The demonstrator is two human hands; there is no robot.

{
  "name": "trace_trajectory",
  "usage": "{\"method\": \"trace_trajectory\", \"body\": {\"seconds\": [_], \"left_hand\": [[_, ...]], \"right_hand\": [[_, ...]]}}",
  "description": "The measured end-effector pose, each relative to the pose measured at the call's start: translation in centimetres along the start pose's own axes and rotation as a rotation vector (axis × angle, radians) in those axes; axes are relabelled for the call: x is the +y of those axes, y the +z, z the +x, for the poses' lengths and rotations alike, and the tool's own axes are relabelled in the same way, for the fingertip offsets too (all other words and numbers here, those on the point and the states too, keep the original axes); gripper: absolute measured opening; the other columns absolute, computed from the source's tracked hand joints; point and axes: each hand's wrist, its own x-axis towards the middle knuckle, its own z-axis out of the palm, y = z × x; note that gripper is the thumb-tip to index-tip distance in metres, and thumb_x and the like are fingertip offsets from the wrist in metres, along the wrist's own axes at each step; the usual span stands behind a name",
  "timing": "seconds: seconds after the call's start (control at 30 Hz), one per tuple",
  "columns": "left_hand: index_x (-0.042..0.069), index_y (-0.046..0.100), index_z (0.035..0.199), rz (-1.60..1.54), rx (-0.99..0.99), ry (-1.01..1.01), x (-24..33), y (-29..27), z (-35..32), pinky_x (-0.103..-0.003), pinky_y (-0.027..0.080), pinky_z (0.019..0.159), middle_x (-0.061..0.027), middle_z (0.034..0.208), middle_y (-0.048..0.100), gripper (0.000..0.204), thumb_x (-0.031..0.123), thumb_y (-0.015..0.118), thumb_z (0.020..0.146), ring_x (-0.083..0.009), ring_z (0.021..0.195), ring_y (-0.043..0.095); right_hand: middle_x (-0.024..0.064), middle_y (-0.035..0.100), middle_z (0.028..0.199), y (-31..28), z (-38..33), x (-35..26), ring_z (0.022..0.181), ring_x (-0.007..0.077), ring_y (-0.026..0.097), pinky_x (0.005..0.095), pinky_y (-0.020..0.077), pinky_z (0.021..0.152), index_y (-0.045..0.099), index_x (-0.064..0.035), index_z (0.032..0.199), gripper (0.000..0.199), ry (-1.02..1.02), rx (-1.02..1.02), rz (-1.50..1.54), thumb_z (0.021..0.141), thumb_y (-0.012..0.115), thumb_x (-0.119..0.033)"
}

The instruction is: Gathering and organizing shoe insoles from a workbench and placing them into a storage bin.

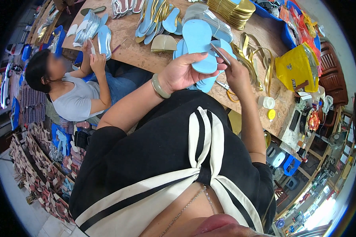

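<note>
A light blue shoe insole (197, 37) is held up over the table edge by my left hand (182, 71). The thumb lies on its face and the fingers curl behind it. My right hand (238, 72) is closed on a narrow, flat greyish piece (220, 54), close to the insole's right edge; its exact kind is unclear. More blue insoles (205, 85) lie beneath and behind my hands. Scissors with orange handles (230, 93) rest on the table next to my right wrist.
Stacked insoles (150, 19) and gold pieces (231, 14) stand along the wooden table (126, 51). Gold straps (261, 59), a yellow bag (296, 67) and a white tape roll (266, 102) are at right. A co-worker (81, 93) sits at left, handling a piece.
</note>
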Motion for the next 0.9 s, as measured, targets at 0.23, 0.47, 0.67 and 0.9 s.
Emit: {"method": "trace_trajectory", "body": {"seconds": [0.23, 0.47, 0.67, 0.9], "left_hand": [[-0.001, 0.044, 0.121, -0.026, -0.085, 0.047, -1.1, 2.6, 0.5, -0.037, 0.05, 0.089, -0.015, 0.113, 0.057, 0.04, 0.03, 0.041, 0.096, -0.0266, 0.103, 0.059], [0.005, 0.046, 0.117, 0.0, 0.135, 0.179, -3.2, 2.4, 0.8, -0.033, 0.05, 0.088, -0.006, 0.108, 0.057, 0.029, 0.009, 0.051, 0.089, -0.0173, 0.099, 0.059], [0.006, 0.045, 0.118, -0.02, 0.132, 0.222, -4.0, 2.1, 0.7, -0.032, 0.047, 0.09, -0.0045, 0.11, 0.054, 0.032, 0.005, 0.054, 0.087, -0.0151, 0.102, 0.056], [0.004, 0.045, 0.12, -0.031, 0.074, 0.26, -4.2, 2.0, 0.2, -0.032, 0.043, 0.095, -0.0067, 0.116, 0.054, 0.032, 0.007, 0.052, 0.088, -0.0163, 0.107, 0.054]], "right_hand": [[0.0145, 0.058, 0.119, 3.5, -1.3, 0.7, 0.111, 0.023, 0.056, 0.0335, 0.0422, 0.093, 0.046, -0.0049, 0.129, 0.042, -0.016, 0.329, 0.424, 0.088, 0.049, -0.003], [0.0123, 0.055, 0.122, 4.8, -1.8, 0.3, 0.111, 0.0199, 0.052, 0.0312, 0.0414, 0.093, 0.043, -0.0012, 0.13, 0.039, 0.025, 0.378, 0.598, 0.093, 0.048, -0.013], [0.0103, 0.056, 0.115, 5.8, -2.3, 0.7, 0.104, 0.0184, 0.054, 0.0301, 0.0434, 0.089, 0.046, -0.0007, 0.125, 0.037, 0.163, 0.375, 0.675, 0.089, 0.053, -0.008], [0.0094, 0.055, 0.116, 6.4, -2.1, 0.8, 0.104, 0.0165, 0.054, 0.0293, 0.0439, 0.088, 0.048, -0.0008, 0.121, 0.036, 0.147, 0.351, 0.823, 0.086, 0.054, -0.003]]}}
